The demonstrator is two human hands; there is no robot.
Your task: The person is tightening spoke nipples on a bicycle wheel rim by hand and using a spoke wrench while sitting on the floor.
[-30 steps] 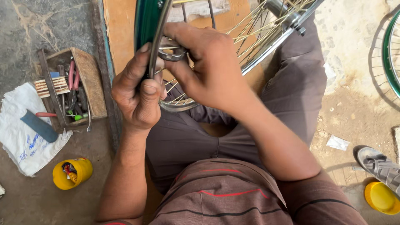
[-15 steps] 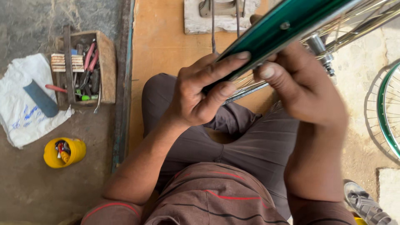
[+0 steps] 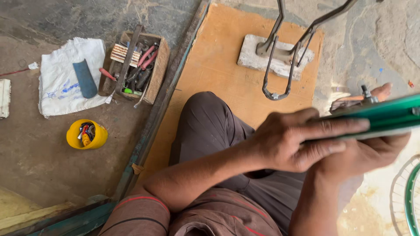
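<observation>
The person sits on the floor with both hands at the right side of the view, holding a green wheel rim (image 3: 385, 117) edge-on. The left hand (image 3: 302, 140) lies over the rim's near end, fingers stretched flat along its upper face and thumb below, so its grip pinches the rim. The right hand (image 3: 372, 153) sits under the rim, mostly hidden behind it and the left hand; it seems to support the rim from beneath, but whether its grip is pressed together cannot be told. The rim hangs above the person's brown-trousered lap, off the floor.

Ahead of the knee, an orange board (image 3: 223, 74) lies on the floor, carrying a pale stone block (image 3: 280, 59) with a bent metal stand (image 3: 280, 74). To the left, a wooden toolbox (image 3: 155, 74) holds pliers and other tools. Beside it lies a white cloth (image 3: 61, 83) with a blue strip (image 3: 85, 78) on it. Nearer the person stands a yellow cup (image 3: 86, 134) of small parts. A second wheel (image 3: 409, 196) shows at the lower right edge.
</observation>
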